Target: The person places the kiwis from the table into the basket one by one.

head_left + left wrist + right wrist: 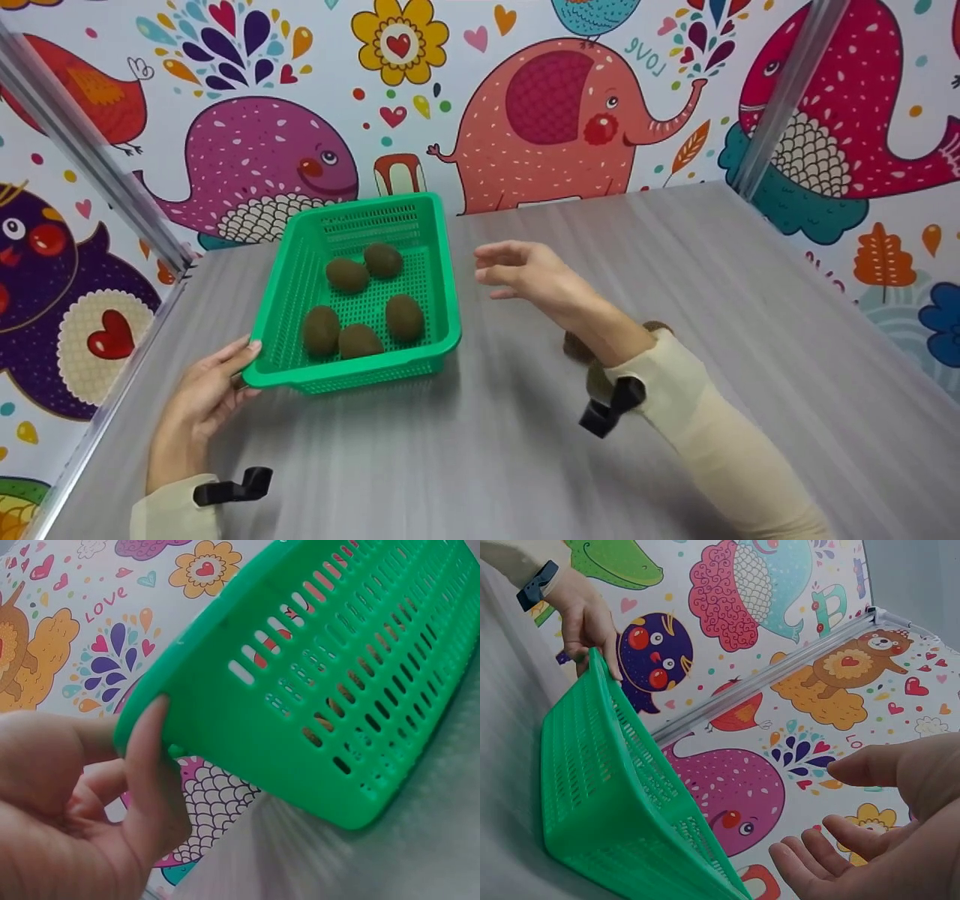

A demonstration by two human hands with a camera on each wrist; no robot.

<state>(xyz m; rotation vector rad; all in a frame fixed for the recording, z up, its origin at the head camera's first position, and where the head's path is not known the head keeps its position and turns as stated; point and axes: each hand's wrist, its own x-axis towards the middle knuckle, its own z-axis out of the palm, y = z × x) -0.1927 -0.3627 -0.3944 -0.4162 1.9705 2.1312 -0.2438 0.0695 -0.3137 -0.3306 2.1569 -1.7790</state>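
Note:
A green plastic basket (452,300) with slotted walls sits on the left half of the table, holding several brown kiwis (405,319). My left hand (206,390) pinches the basket's rim at its near left corner, thumb on top and fingers below; the left wrist view shows this grip on the rim (154,709) closely. To the right of the basket, my right hand (532,274) hovers with fingers apart and nothing in it, as the right wrist view also shows (877,832). More kiwis (576,348) lie on the table, partly hidden by my right forearm.
The grey table (480,465) has wood-like grain. Panels printed with cartoon animals (555,142) stand behind it and at both sides. Metal posts (780,105) rise at the far corners. Each wrist carries a black strap mount (611,405).

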